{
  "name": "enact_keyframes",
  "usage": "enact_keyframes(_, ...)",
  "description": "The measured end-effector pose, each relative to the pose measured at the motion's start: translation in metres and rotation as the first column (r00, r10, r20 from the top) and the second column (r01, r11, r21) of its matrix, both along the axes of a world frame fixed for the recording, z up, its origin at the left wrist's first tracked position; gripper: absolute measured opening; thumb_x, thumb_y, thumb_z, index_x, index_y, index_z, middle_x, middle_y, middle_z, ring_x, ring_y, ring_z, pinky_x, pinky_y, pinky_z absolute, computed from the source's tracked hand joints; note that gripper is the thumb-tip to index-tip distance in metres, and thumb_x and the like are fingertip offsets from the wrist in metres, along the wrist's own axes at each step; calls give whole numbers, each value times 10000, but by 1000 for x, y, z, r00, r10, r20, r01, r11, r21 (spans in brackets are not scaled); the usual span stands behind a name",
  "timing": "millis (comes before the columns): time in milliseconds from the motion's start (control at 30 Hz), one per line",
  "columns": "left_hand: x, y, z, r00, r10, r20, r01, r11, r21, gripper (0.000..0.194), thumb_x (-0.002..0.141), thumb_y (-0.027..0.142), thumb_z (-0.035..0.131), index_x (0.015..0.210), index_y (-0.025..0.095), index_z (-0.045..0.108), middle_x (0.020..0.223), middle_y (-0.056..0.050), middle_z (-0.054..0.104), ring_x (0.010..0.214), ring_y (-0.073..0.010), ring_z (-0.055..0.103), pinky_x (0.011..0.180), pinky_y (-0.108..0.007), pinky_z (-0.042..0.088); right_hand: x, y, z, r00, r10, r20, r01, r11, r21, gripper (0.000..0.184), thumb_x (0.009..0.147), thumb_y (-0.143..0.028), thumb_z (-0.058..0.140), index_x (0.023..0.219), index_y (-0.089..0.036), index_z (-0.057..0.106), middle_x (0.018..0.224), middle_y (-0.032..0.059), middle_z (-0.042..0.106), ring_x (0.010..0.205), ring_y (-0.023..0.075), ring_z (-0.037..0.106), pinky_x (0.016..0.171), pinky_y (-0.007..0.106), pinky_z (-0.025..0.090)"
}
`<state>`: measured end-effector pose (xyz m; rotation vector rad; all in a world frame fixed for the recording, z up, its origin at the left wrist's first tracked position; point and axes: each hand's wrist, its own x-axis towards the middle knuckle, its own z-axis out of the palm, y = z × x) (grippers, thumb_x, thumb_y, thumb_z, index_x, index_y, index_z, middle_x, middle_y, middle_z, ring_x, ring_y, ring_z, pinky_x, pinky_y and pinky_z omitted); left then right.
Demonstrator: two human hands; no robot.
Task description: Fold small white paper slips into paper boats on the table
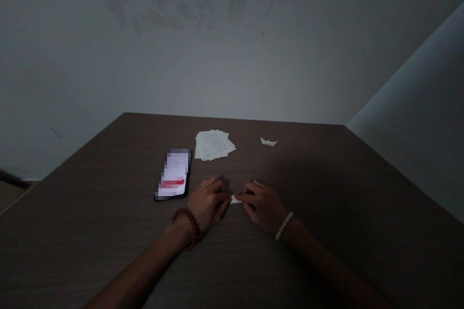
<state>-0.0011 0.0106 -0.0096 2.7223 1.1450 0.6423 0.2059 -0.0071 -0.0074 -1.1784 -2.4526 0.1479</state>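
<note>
A small piece of white paper lies between my two hands near the middle of the table, most of it hidden under the fingers. My left hand, with a brown bead bracelet at the wrist, grips its left end with thumb and fingers together. On the other end, my right hand pinches the paper in the same way; a pale bead bracelet circles that wrist. Both hands rest low on the tabletop. Whether the paper is folded is too small to tell.
Beyond my left hand lies a phone with its screen lit. A loose stack of printed paper sheets sits behind it to the right. Farther right is a small folded paper boat. The dark wooden table meets a stained wall.
</note>
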Motion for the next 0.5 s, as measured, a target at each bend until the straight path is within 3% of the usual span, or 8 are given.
enact_keyframes(333, -8, 1, 9, 998, -53, -41, 52, 998, -32, 204, 849, 184, 507, 888, 202, 707, 883, -76, 551, 877, -234, 462, 749, -371, 406, -2, -11, 7, 990, 23, 137, -35, 996, 83, 250, 820, -224, 585, 1067, -197, 612, 895, 59, 563, 862, 214, 458, 692, 334, 369)
enact_keyframes(500, -8, 1, 10, 997, -62, -43, 62, 998, -9, 211, 849, 177, 498, 871, 197, 707, 878, -78, 549, 858, -225, 462, 734, -362, 404, -3, -12, 6, 991, 18, 131, -33, 993, 113, 219, 867, -264, 564, 1071, -192, 603, 905, 72, 578, 872, 224, 465, 692, 346, 370)
